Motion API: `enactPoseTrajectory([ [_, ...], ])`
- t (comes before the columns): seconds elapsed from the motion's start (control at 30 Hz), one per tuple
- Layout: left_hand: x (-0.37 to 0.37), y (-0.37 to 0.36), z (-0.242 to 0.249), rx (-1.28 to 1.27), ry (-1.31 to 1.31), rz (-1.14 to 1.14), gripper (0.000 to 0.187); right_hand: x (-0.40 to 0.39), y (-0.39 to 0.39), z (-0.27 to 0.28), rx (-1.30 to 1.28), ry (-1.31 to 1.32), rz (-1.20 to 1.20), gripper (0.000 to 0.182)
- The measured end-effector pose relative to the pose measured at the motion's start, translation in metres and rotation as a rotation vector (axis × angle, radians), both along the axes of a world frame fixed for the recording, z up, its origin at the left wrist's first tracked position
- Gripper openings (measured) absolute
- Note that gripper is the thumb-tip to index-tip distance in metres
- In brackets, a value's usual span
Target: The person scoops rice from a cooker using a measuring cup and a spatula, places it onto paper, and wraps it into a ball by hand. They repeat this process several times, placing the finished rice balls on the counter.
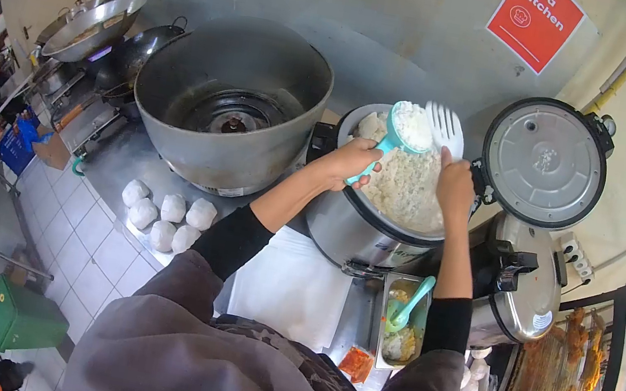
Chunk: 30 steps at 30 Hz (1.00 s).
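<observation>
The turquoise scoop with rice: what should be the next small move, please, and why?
Probably, gently level the rice with the white slotted paddle: it appears mounded in the turquoise scoop, which the left hand holds, while the right hand has the paddle close beside it.

Metal counter (116,163) — 6 white bundles (173,209), rice cooker (336,228)

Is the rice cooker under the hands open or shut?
The cooker is open: its lid is swung back, and the rice inside shows.
</observation>
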<state>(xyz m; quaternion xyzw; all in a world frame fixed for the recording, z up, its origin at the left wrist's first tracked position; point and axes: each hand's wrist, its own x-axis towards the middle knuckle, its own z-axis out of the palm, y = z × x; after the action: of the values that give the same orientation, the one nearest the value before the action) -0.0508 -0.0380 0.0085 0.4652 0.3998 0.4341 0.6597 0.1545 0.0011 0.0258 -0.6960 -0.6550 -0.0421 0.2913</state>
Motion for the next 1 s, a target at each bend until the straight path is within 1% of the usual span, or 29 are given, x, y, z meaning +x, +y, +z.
enactPoseTrajectory([
  [0.07,-0.002,0.0,0.003,-0.031,-0.16,-0.075,0.026,0.018,0.011,-0.004,-0.05,0.023,0.007,0.061],
  [0.1,-0.002,0.002,0.005,-0.026,-0.157,-0.071,0.026,0.02,0.014,-0.003,-0.096,0.041,0.008,0.062],
  [0.13,0.0,0.005,0.007,-0.019,-0.103,-0.011,0.025,0.021,0.013,-0.006,-0.005,0.067,0.008,0.061],
  [0.17,0.003,0.007,0.009,-0.015,-0.053,0.05,0.023,0.024,0.011,-0.009,0.001,0.058,0.013,0.061],
  [0.23,0.009,0.014,0.007,-0.02,-0.025,0.079,0.022,0.01,-0.012,-0.002,0.043,0.121,0.117,0.057],
  [0.27,0.011,0.017,0.004,-0.034,0.018,0.101,0.021,0.001,-0.025,-0.005,0.042,0.119,0.116,0.057],
  [0.33,0.013,0.022,0.002,-0.054,-0.023,0.104,0.021,-0.014,-0.049,-0.011,-0.004,0.023,0.125,0.052],
  [0.37,0.014,0.026,0.003,-0.071,-0.066,0.11,0.021,-0.013,-0.058,-0.013,-0.001,0.025,0.12,0.052],
  [0.43,0.013,0.031,0.002,-0.091,-0.068,0.126,0.021,-0.007,-0.075,-0.016,-0.091,-0.011,0.125,0.05],
  [0.47,0.01,0.033,0.002,-0.112,-0.067,0.148,0.021,-0.002,-0.083,-0.009,-0.137,-0.014,0.106,0.052],
  [0.5,0.008,0.035,0.002,-0.115,-0.066,0.147,0.021,0.007,-0.084,-0.009,-0.14,-0.014,0.105,0.052],
  [0.57,0.005,0.035,0.001,-0.08,-0.066,0.141,0.022,0.031,-0.083,-0.011,-0.251,-0.052,0.135,0.055],
  [0.6,0.004,0.035,0.002,-0.053,-0.019,0.15,0.022,0.031,-0.078,-0.011,-0.228,0.016,0.122,0.058],
  [0.63,0.003,0.032,0.001,-0.061,-0.019,0.146,0.022,0.031,-0.074,-0.009,-0.236,0.015,0.118,0.058],
  [0.7,-0.003,0.026,0.0,-0.043,-0.009,0.023,0.024,0.026,-0.064,0.002,-0.093,0.131,0.161,0.059],
  [0.77,-0.005,0.011,-0.001,-0.059,0.005,-0.014,0.024,0.019,-0.042,0.005,-0.02,0.092,0.17,0.059],
  [0.8,-0.008,0.003,-0.003,-0.064,-0.018,-0.108,0.024,0.016,-0.029,0.006,-0.023,0.099,0.172,0.059],
  [0.83,-0.01,-0.004,-0.005,-0.067,-0.042,-0.2,0.023,0.015,-0.016,0.006,-0.043,0.027,0.152,0.061],
  [0.87,-0.012,-0.01,-0.01,-0.065,-0.089,-0.198,0.019,0.014,-0.003,0.005,-0.062,-0.045,0.135,0.062],
  [0.9,-0.016,-0.015,-0.013,-0.072,-0.089,-0.191,0.019,0.016,0.007,0.004,-0.069,-0.044,0.143,0.062],
  [0.97,-0.026,-0.029,-0.018,-0.148,-0.259,-0.248,0.017,0.023,0.028,-0.002,-0.298,-0.244,0.095,0.066],
  [1.0,-0.03,-0.038,-0.02,-0.166,-0.297,-0.225,0.017,0.03,0.047,-0.013,-0.443,-0.325,0.121,0.068],
])
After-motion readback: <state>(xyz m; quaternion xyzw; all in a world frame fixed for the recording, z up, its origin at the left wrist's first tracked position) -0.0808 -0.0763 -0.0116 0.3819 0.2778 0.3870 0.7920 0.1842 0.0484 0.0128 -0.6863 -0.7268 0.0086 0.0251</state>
